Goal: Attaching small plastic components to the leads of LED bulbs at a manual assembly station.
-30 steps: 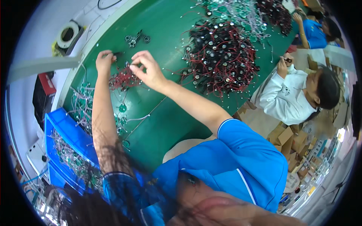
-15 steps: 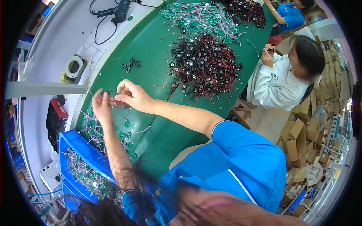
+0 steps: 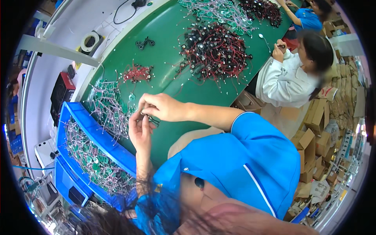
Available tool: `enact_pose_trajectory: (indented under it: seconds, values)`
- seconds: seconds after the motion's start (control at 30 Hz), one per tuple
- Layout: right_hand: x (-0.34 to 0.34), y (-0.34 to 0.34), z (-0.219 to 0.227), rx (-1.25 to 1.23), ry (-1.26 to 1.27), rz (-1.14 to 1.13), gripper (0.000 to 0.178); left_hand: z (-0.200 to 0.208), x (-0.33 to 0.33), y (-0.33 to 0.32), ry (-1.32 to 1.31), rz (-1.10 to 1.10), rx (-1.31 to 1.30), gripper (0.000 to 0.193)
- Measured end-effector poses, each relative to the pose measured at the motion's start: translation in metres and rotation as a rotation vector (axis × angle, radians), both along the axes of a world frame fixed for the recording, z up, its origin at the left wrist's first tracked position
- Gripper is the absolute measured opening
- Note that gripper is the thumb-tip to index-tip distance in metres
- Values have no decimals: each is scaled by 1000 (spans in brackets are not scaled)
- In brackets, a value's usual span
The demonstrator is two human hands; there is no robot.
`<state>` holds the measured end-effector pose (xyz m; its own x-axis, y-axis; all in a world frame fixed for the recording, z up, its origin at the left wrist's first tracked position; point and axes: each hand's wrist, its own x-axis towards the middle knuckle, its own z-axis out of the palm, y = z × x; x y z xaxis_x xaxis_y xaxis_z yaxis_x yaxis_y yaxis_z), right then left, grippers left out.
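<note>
My left hand (image 3: 140, 131) and right hand (image 3: 166, 109) meet at the fingertips, both pinching a small dark part (image 3: 155, 121), mostly hidden, above the green table (image 3: 164, 43), near a pile of green discs (image 3: 109, 96). I appear to be working this one piece; the next move seems to call for steady, fine fingering. My left forearm points away from me; my right crosses from the right, fingers curled.
</note>
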<state>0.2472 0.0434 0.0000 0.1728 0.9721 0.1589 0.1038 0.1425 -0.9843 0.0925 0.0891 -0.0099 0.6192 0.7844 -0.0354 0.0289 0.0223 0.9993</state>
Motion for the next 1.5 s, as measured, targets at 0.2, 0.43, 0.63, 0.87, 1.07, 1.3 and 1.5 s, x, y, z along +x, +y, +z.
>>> enact_pose_trajectory:
  seconds: [0.2,0.43,0.63,0.87,1.07,1.3,1.5]
  values:
    - [-13,-38,-3,-95,-422,71,16,-4,-21,-34,92,9,-7,24]
    - [-25,-73,10,-238,-271,-124,15,-2,-17,-50,-15,91,-7,35]
    - [-38,-85,5,-263,-53,-66,14,-4,-22,-63,-176,77,-147,26]
    - [-39,-95,8,-228,-221,-47,13,-2,-22,-75,-216,143,-89,22]
    - [-44,-96,10,-158,-189,-127,12,1,-20,-83,-142,146,78,23]
    - [-45,-103,23,-85,-452,-141,11,4,-25,-78,-229,56,-79,31]
    - [-38,-108,24,-66,-700,-36,13,13,-24,-78,-135,-2,-202,23]
